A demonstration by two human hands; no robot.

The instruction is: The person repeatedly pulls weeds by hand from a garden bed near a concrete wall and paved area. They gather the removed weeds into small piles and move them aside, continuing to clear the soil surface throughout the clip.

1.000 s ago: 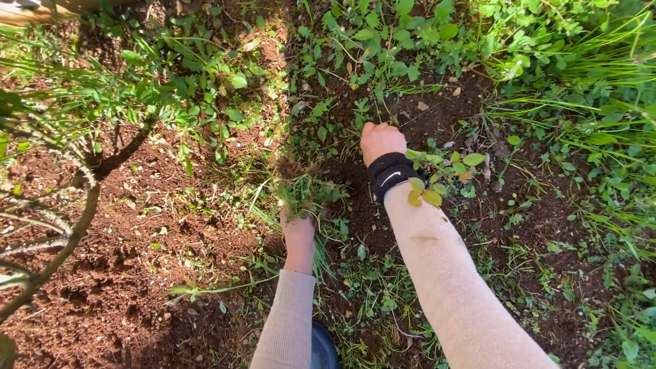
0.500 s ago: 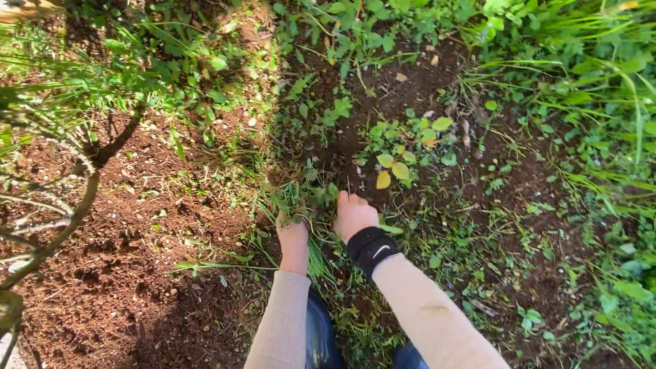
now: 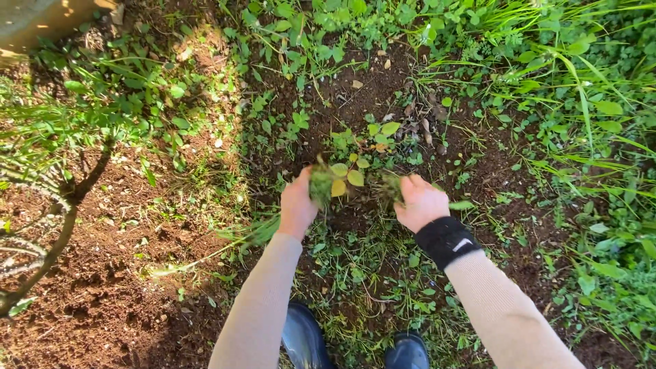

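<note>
Your left hand (image 3: 297,205) is closed around a tuft of pulled weeds (image 3: 320,183), and your right hand (image 3: 421,201) grips a smaller green clump (image 3: 393,186); both hang above the dark soil (image 3: 355,102), apart from each other. Between your hands shows a small seedling with yellow-green leaves (image 3: 345,174). A black wristband (image 3: 446,240) wraps your right wrist, and beige sleeves cover both arms. Your dark boots (image 3: 304,338) stand below. Tall grass (image 3: 588,102) fills the right side, and a bent woody stem (image 3: 65,212) crosses bare reddish earth at left.
</note>
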